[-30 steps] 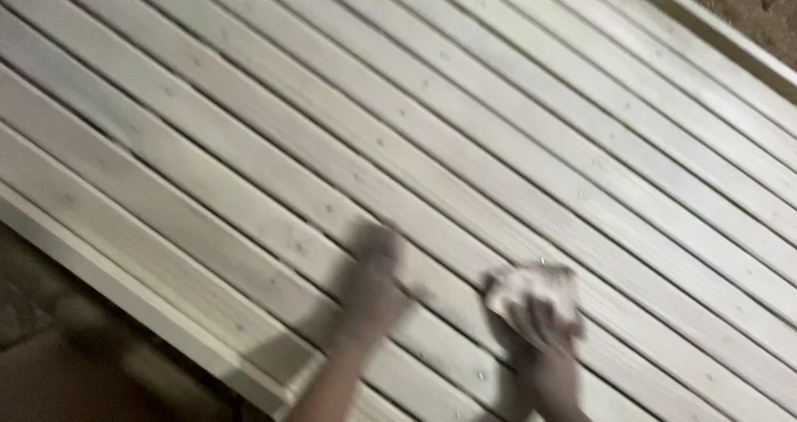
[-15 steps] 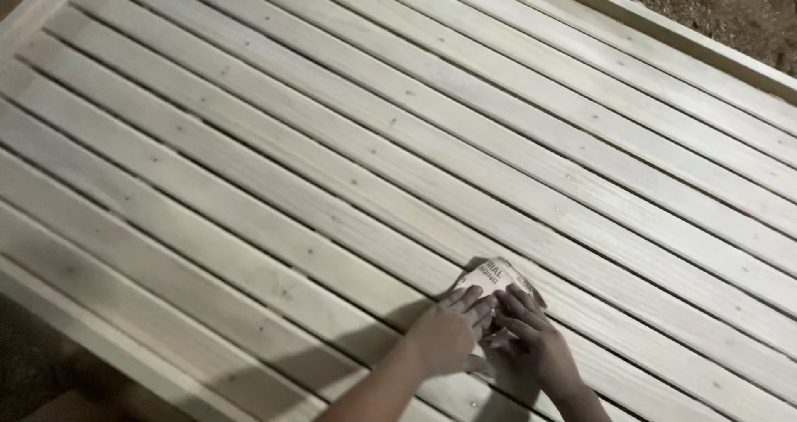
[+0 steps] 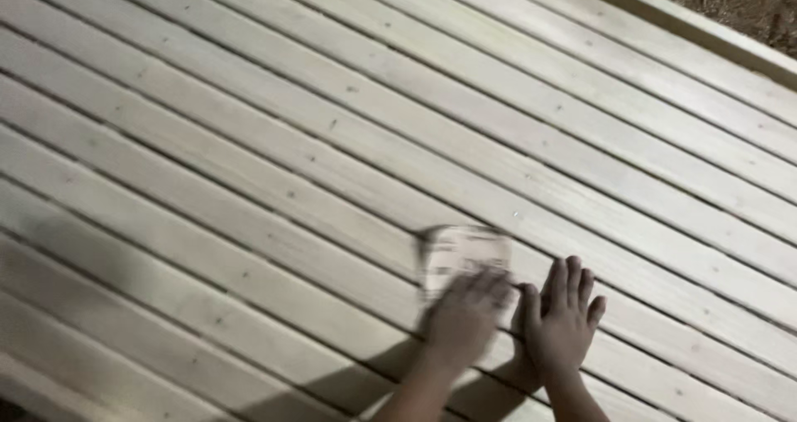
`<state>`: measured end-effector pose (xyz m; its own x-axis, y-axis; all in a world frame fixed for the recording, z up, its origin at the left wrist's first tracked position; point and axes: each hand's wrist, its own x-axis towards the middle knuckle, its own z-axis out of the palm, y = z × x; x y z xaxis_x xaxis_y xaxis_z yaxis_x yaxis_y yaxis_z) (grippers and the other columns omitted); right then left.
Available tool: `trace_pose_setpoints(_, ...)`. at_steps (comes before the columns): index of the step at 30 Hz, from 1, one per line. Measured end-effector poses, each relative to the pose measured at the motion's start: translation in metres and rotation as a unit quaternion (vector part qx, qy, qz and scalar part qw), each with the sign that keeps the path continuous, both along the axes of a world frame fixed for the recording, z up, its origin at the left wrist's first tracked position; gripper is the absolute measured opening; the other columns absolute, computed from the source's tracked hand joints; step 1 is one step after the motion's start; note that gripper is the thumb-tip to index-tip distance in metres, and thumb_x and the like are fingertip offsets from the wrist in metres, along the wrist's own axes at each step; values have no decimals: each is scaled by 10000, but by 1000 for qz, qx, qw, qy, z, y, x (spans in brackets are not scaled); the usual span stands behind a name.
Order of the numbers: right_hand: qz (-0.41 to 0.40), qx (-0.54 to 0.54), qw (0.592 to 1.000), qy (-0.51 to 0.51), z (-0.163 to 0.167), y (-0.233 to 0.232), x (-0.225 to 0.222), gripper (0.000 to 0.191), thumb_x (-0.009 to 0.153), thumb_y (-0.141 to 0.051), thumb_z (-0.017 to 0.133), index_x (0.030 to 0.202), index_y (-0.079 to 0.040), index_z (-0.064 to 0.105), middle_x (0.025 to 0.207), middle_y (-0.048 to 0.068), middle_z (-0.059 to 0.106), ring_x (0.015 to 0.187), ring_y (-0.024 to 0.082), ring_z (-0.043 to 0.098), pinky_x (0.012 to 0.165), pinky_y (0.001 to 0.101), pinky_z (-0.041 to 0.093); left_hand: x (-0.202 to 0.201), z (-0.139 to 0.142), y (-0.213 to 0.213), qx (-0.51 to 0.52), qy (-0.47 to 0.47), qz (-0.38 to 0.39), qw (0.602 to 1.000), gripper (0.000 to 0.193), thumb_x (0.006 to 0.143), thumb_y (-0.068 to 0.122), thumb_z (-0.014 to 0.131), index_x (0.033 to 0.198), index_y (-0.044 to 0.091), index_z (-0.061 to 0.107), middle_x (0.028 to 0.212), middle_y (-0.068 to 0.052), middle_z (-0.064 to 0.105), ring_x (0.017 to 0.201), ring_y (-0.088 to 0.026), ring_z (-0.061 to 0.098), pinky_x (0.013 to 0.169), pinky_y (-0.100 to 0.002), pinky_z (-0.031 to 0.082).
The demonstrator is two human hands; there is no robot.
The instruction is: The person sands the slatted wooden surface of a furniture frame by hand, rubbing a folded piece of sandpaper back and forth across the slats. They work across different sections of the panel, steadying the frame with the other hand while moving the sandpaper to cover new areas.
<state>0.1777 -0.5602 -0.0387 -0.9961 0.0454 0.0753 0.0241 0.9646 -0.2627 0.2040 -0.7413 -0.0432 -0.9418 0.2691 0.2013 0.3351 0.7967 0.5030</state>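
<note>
Flat under the left hand [image 3: 463, 318], the sandpaper sheet [image 3: 462, 257] lies square across slats [image 3: 249, 164].

The sheet of sandpaper [image 3: 463, 256] had passed from under the right hand [image 3: 561, 322] to under the left hand [image 3: 462, 318], which blurred as it pressed on it; the right hand had slid off and lay flat on the wooden slats [image 3: 249, 156] just beside, fingers spread.

Lying flat and bare far and left: pale slatted wood panel [image 3: 274, 131], offering open passage. Blocking near-right patch: blurred left hand [image 3: 462, 318] pressing paper sheet [image 3: 462, 254], right hand [image 3: 563, 316] just beside. Bordering far right: raised edge rail [image 3: 689, 23].
</note>
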Motion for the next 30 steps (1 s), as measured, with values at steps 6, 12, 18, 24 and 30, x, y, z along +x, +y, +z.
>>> trace_pose_setpoints(6,-5,5,1000,-21,1,0,1,768,984,-594,388,1616,-167,297,1699,55,244,1581,294,135,1242,555,17,-65,15,-208,100,-139,365,915,408,1163,300,369,1271,12,637,1292,-217,650,1251,-396,580,1134,-523,425)
trace_pose_setpoints(12,-10,0,1000,-24,2,-4,0,765,989,-604,359,1610,-162,293,1704,57,223,1585,289,99,1241,562,-7,-52,18,-153,-108,40,363,925,463,1090,229,423,1407,-73,573,1404,-292,571,1311,-449,523,1148,-562,354)
trace_pose_setpoints(18,3,-5,1000,-13,0,-2,-1,747,999,-589,343,1613,-169,282,1703,62,203,1588,288,79,1241,558,-26,6,23,-117,-182,-22,118,976,424,1081,287,393,1310,-4,600,1349,-249,603,1263,-420,549,1088,-557,391)
trace_pose_setpoints(24,-3,6,1000,-29,-4,1,1,760,996,-581,347,1618,-153,264,1703,65,191,1582,286,69,1231,562,-20,-69,21,-255,-61,-121,482,866,455,1138,322,362,1242,-34,625,1209,-313,644,1114,-457,602,972,-556,472)
trace_pose_setpoints(30,-10,7,999,-31,2,-4,-2,754,988,-588,350,1613,-172,281,1709,48,202,1586,281,92,1236,564,-7,7,31,-35,-102,-35,90,990,337,1114,212,433,1194,-32,652,1032,-249,665,923,-396,621,794,-526,490)
